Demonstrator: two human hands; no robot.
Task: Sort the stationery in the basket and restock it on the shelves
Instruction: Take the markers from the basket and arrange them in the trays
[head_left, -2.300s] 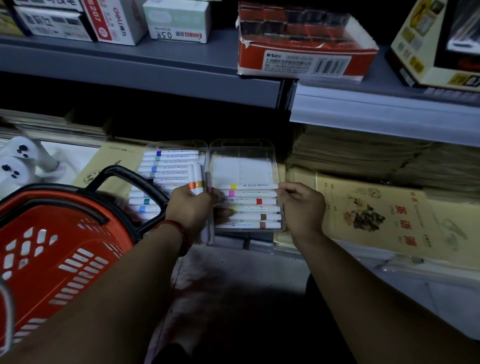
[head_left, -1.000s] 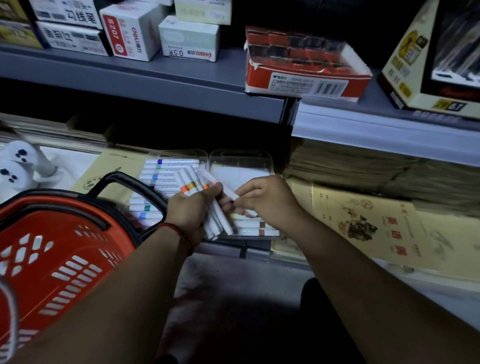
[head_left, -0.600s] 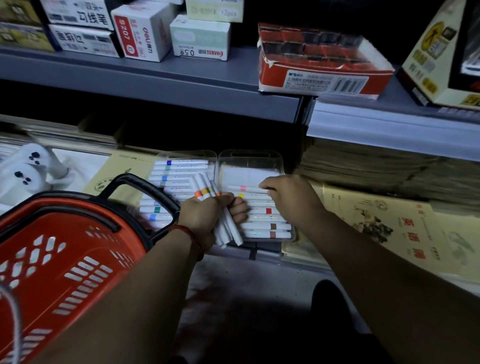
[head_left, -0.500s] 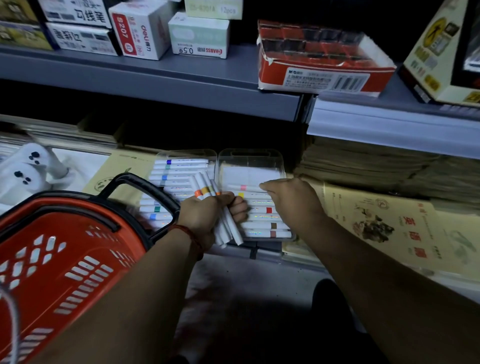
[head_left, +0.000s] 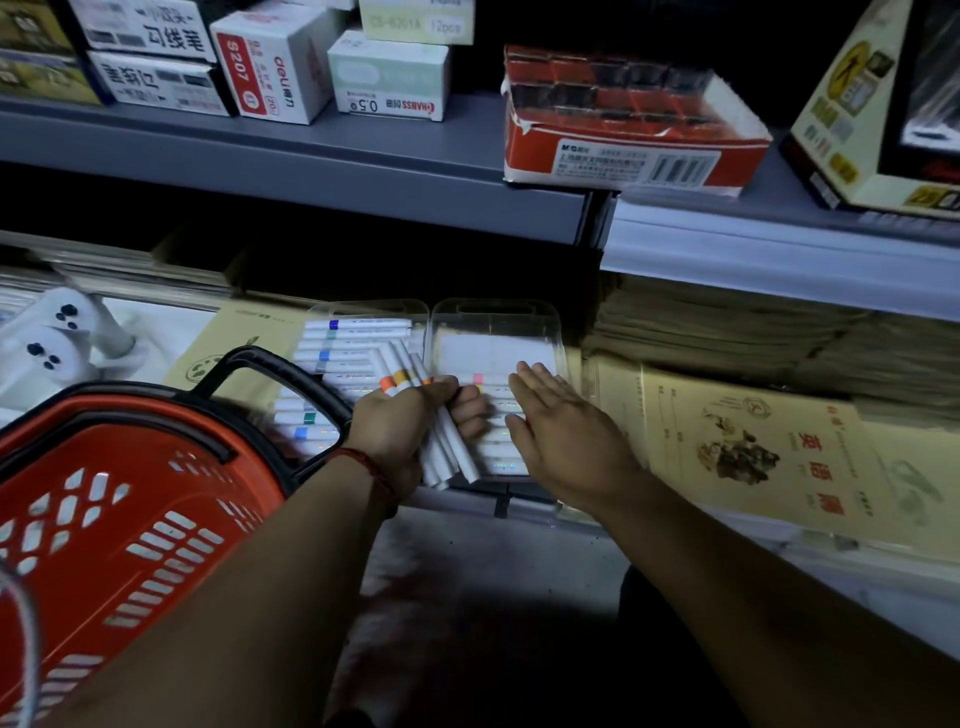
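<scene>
Shelves (head_left: 311, 156) fill the view, two of them, one above the other. On the left, in front of the lower shelf (head_left: 831, 561), is one red basket (head_left: 104, 519) with a black handle. What is inside it cannot be seen. One clear marker case (head_left: 496, 312) lies open on the lower shelf, just beside the basket, with its two halves side by side.

Two hands are at the case, near each other but not touching. The left hand (head_left: 400, 431) has its fingers curled tight round a bunch of white markers (head_left: 400, 366) and holds them over the middle of the case. The right hand (head_left: 566, 431) is flat, with straight fingers, and holds nothing. It lies over the rows of markers (head_left: 498, 452) in the right half and looks to be pressing them down.

The step in hand looks like filling the case row by row. The right half has bare room at its top. The next move likely calls for the right hand to pick one marker from the bunch and lay it flat there, in line with the others.

The bunch shows three colour bands, orange and yellow, so three markers at least. The left half (head_left: 358, 326) shows about seven rows, with some hidden by the handle. The right half cannot be counted under the hand.
</scene>
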